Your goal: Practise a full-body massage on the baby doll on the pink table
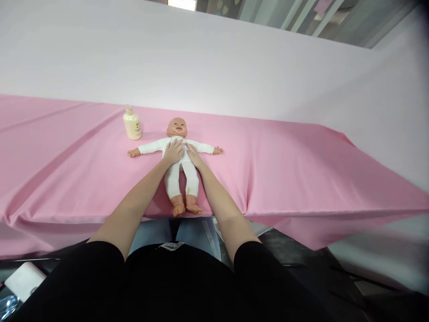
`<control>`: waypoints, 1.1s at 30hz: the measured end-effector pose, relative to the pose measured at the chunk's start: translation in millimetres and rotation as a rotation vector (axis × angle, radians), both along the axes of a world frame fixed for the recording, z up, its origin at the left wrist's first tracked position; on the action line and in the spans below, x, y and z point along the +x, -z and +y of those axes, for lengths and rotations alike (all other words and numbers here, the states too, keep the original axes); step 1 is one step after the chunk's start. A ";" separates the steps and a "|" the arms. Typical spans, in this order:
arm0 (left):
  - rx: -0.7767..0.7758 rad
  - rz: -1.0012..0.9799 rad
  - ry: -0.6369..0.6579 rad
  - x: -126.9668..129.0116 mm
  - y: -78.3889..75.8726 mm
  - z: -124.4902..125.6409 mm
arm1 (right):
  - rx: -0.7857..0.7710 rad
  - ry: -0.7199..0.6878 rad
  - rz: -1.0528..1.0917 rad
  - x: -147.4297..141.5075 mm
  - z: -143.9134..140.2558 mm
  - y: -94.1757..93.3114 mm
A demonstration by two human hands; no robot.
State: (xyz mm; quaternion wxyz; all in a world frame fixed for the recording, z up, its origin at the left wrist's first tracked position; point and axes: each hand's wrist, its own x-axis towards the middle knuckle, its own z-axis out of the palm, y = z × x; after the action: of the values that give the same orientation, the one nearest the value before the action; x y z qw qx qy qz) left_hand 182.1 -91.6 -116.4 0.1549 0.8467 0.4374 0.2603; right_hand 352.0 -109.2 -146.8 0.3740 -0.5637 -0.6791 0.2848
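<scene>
A baby doll (191, 180) with a white cloth body lies face up on the pink cloth, its arms stretched out to both sides and its feet towards me. My left hand (173, 152) rests flat on the left side of the doll's chest, fingers extended. On the other side of the torso lies my right hand (194, 155), also flat, its fingertips near those of the left. Neither hand grips anything. A cream pump bottle (132, 125) stands upright beyond the doll's outstretched arm, to the left of its head.
The pink tablecloth (284, 170) covers the table and hangs over its front edge in folds. A white wall panel (201, 62) rises behind the table. At the lower left, below table height, is a white box-like object (25, 281).
</scene>
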 end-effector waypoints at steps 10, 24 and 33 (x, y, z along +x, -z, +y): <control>0.015 0.057 0.047 -9.8 2.8 -35.7 | 0.022 -0.023 0.011 -1.2 -34.1 1.2; -0.009 -0.038 0.021 -17.3 4.9 -62.3 | 0.073 -0.179 -0.155 8.2 -112.3 -0.9; -0.033 -0.079 0.068 -16.7 17.1 -53.9 | 0.059 -0.280 -0.332 -11.5 -58.6 -18.4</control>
State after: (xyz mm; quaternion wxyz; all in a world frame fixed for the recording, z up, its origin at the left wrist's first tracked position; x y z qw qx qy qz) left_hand 165.4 -145.4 -133.5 0.1945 0.8476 0.4061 0.2808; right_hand 340.6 -167.7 -128.4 0.2303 -0.4917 -0.8111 0.2174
